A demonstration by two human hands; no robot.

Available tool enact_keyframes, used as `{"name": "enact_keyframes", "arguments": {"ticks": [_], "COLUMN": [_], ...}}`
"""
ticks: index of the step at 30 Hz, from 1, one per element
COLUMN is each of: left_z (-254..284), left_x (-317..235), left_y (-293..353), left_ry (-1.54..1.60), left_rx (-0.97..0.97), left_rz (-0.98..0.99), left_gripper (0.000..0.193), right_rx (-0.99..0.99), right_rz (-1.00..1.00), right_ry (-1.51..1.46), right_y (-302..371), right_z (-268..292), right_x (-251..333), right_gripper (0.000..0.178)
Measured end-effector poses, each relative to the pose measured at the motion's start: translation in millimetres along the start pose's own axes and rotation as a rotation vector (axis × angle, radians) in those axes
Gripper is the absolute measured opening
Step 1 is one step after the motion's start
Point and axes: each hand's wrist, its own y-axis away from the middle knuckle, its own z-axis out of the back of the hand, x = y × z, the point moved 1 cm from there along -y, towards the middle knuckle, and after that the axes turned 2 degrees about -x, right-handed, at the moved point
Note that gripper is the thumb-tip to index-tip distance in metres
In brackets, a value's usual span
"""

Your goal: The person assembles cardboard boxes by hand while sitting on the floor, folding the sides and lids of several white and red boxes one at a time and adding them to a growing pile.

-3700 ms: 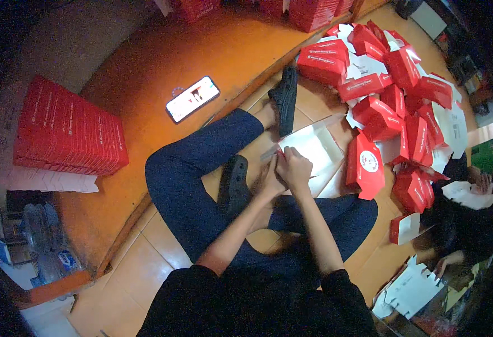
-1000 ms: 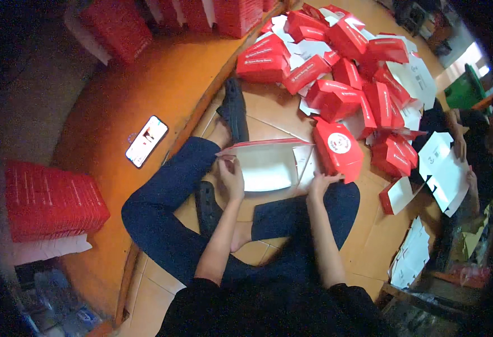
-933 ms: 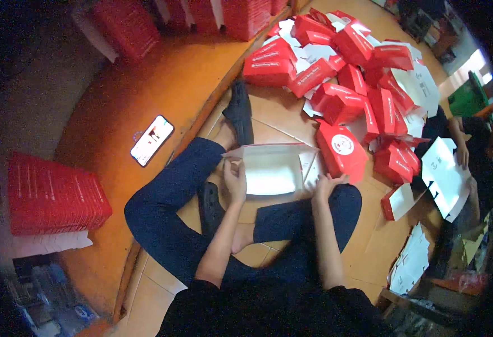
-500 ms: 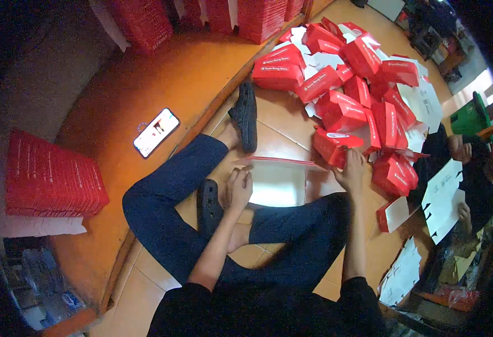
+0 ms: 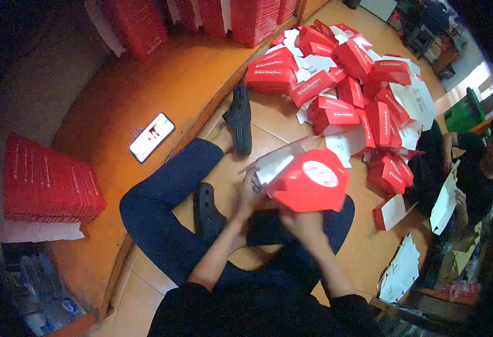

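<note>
In front of me, above my lap, a red carton with a white oval label is raised and slightly blurred. My right hand grips its near lower edge, the fingertips partly hidden by it. Just left of it, my left hand holds the side of an open carton with a white inside, tilted up. The red carton overlaps this open one; whether they are nested or only touching I cannot tell.
A heap of folded red cartons lies on the tiled floor. At left, a stack of flat red sheets and a phone rest on an orange ledge. White blanks lie at right, near another person's hand holding a white blank.
My right hand has brought the red carton with the oval label from the heap's near edge to my lap. The white-lined carton has been lifted and tilted by my left hand.
</note>
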Motion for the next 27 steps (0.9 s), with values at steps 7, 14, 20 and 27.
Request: {"name": "enact_keyframes", "arguments": {"ticks": [7,14,20,27], "left_z": [-12,5,6,0], "left_x": [-21,-49,-44,-18], "left_y": [17,16,15,12], "left_ry": [0.331,0.250,-0.187,-0.056], "left_rx": [0.045,0.014,-0.027,-0.051], "left_rz": [0.232,0.168,-0.012,0.068], "left_gripper": [0.037,0.036,0.041,0.061], "right_rx": [-0.142,-0.341,-0.383,-0.247], "right_rz": [-0.182,0.082,0.204,0.128], "right_ry": [-0.403,-0.278,-0.142,-0.204], "right_y": [-52,-67,-67,-75], "right_z": [-115,-128,-131,-138], "right_x": [-50,-56,-68,-72], "right_gripper": [0.023,0.024,0.023,0.024]}}
